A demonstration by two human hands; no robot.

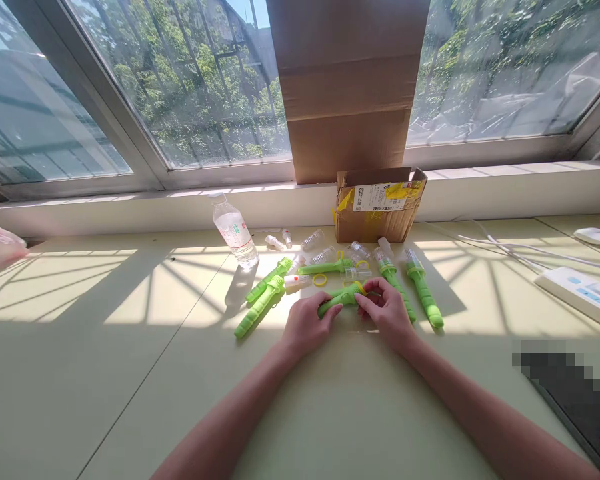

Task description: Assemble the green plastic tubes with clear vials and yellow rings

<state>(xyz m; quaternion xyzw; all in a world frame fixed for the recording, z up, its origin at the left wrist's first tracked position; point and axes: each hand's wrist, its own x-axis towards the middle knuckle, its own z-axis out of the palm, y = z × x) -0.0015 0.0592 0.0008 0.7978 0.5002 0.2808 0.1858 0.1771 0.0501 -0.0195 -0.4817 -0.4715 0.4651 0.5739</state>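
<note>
Pinching a yellow ring (pixel 360 287) at the two-o'clock end of a green handle (pixel 347 295), the right hand (pixel 391 316) likely needs even seating pressure, the left hand (pixel 304 324) clasping.

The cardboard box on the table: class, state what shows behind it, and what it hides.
Behind the cardboard box are the white windowsill and an upright cardboard sheet. The box covers part of both; its front wall hides its inside floor.

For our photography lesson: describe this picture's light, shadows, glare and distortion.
Head view, throughout: sunlight from the windows casts barred shadows across the table; haze veils them; blocky pixelation hides part of a dark object; frames lean, perhaps wide-angle distortion.
</note>
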